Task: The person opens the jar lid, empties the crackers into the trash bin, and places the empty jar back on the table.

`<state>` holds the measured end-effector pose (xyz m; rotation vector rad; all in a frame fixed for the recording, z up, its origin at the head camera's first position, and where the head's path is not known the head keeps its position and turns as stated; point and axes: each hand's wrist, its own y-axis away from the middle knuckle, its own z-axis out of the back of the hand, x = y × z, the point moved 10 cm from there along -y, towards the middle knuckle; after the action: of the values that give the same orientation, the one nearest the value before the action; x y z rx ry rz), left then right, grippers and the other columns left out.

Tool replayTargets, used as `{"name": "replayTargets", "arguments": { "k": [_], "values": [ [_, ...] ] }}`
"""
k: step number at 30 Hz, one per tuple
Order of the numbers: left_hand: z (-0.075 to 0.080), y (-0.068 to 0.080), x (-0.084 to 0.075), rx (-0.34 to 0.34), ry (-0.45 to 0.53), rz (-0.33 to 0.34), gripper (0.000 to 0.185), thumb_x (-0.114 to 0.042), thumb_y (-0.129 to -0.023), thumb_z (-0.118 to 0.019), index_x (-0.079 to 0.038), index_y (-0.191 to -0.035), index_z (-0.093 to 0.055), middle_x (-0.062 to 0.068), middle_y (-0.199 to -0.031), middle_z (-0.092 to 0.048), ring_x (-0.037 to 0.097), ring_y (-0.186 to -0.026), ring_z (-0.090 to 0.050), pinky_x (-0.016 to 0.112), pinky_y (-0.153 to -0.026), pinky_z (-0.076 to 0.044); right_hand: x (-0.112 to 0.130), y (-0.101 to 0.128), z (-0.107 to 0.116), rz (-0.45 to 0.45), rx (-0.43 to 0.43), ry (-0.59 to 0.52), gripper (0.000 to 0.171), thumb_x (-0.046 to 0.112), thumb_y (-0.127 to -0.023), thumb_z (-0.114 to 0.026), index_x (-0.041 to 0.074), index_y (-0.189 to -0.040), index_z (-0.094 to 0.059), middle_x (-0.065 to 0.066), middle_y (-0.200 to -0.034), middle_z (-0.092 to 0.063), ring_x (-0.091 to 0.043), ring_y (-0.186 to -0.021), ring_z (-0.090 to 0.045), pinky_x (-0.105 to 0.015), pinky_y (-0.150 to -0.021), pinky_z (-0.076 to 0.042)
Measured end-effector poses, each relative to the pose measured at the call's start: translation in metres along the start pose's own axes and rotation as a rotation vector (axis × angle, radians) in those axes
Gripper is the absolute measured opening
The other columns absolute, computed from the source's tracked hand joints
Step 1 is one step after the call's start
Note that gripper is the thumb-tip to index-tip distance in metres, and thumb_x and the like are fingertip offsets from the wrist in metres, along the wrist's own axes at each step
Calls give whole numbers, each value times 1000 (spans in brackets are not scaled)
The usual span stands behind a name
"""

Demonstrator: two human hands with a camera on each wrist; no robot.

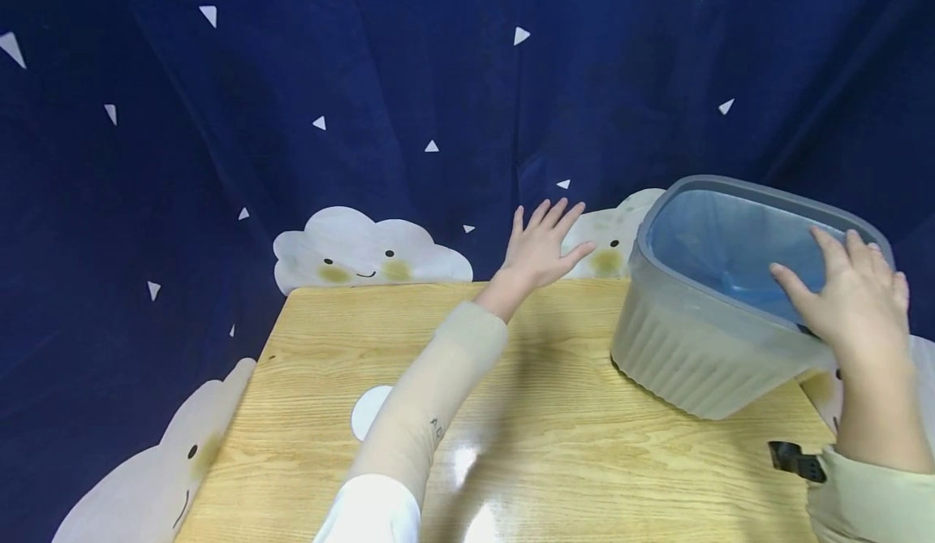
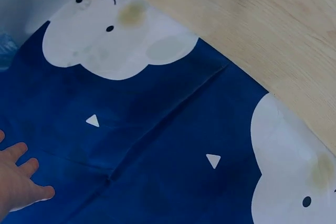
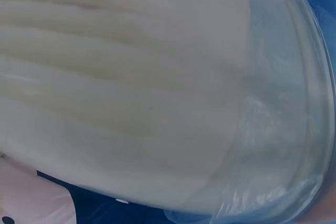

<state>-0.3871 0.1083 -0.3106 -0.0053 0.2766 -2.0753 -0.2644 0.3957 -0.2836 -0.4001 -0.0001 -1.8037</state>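
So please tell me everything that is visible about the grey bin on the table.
The grey bin looks like plastic, with a ribbed wall and a smooth rim, and a thin blue bag lines the inside. It is tilted, its opening turned toward the person, at the right side of the wooden table. The right hand grips its near rim; the left hand is apart from it.
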Motion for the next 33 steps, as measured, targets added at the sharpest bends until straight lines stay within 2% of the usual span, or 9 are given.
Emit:
{"name": "replayTargets", "arguments": {
  "k": [10,16,25,33],
  "values": [
    [4,-8,-13,3,-16,-16,64,-66,-88,-21,-39,-145,-8,-9,-153,-13,13,-140,-5,47,-111,-1,-19,2,4,-82,-6,-14,76,45,-93,-39,4,-146,-1,-29,-146,9,-44,-133,13,-62,-104,6],
    [7,-15,-23,24,-28,-18,65,-67,-88,-20,-40,-145,-8,-11,-152,-12,14,-139,-8,46,-111,-1,-30,4,8,-101,-37,-33,75,44,-94,-37,1,-145,-4,-32,-145,4,-46,-133,8,-59,-106,3],
    [10,-25,-43,56,-84,-23,65,-69,-86,-17,-43,-144,-2,-13,-152,-8,11,-140,-3,45,-112,0,-41,5,8,-104,-76,-74,77,49,-93,-34,-2,-144,-6,-33,-145,1,-46,-134,6,-60,-106,0],
    [9,-32,-58,80,-93,-15,67,-72,-85,-16,-45,-143,1,-16,-152,-6,9,-139,0,43,-112,2,-49,8,8,-171,-97,-136,74,44,-93,-35,-3,-143,-7,-32,-146,-1,-45,-135,0,-62,-105,-7]
  ]
}}
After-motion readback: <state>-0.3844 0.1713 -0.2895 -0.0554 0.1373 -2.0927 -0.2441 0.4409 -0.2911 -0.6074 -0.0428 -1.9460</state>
